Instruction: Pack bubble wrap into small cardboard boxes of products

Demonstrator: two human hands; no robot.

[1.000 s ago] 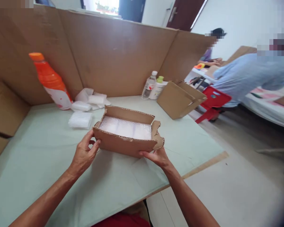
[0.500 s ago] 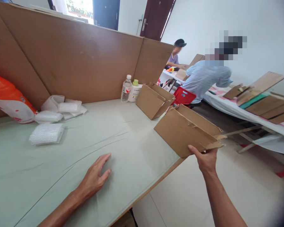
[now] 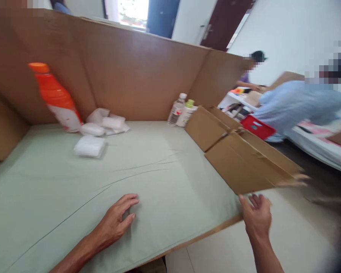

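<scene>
My left hand rests over the pale green tabletop, fingers apart and nothing in it. At the table's right edge, my right hand is just below the nearer cardboard box, with thumb and fingers apart and no box in its grasp. That box has an open top and ragged flaps, and its right end juts past the table edge. Right behind it stands a second cardboard box. Folded bubble wrap lies on the left part of the table, beside more white packaging.
A tall orange and white bottle leans at the back left. A clear water bottle and a white bottle with a green cap stand by the boxes. Cardboard panels wall the back. Two people sit at tables to the right, near a red chair.
My right hand has let go of the nearer box and drawn back below it. That box now sits closer to the second one. The view has swung left.
</scene>
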